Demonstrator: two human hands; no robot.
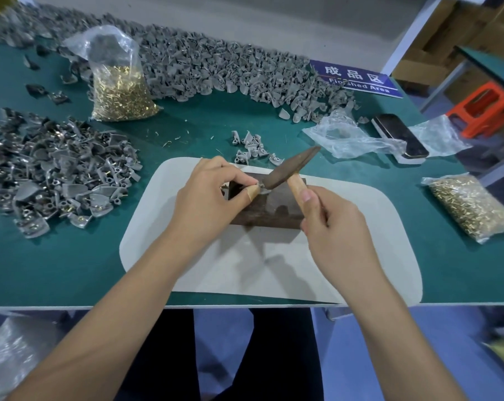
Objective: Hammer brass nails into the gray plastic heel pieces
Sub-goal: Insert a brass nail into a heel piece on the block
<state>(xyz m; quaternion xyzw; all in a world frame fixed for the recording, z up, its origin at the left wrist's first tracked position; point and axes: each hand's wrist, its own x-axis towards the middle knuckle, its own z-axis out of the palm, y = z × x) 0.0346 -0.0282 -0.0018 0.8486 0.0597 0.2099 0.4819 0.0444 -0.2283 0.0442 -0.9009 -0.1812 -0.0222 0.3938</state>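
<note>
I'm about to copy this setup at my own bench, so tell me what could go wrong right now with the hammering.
1. The left hand pinches the small gray plastic heel piece right under the dark metal hammer head; a slightly off strike would likely hit the bandaged fingertip.
2. The right hand grips the wooden handle close to the head, which may limit force and bend nails.
3. The black phone lies near the swing path.
</note>
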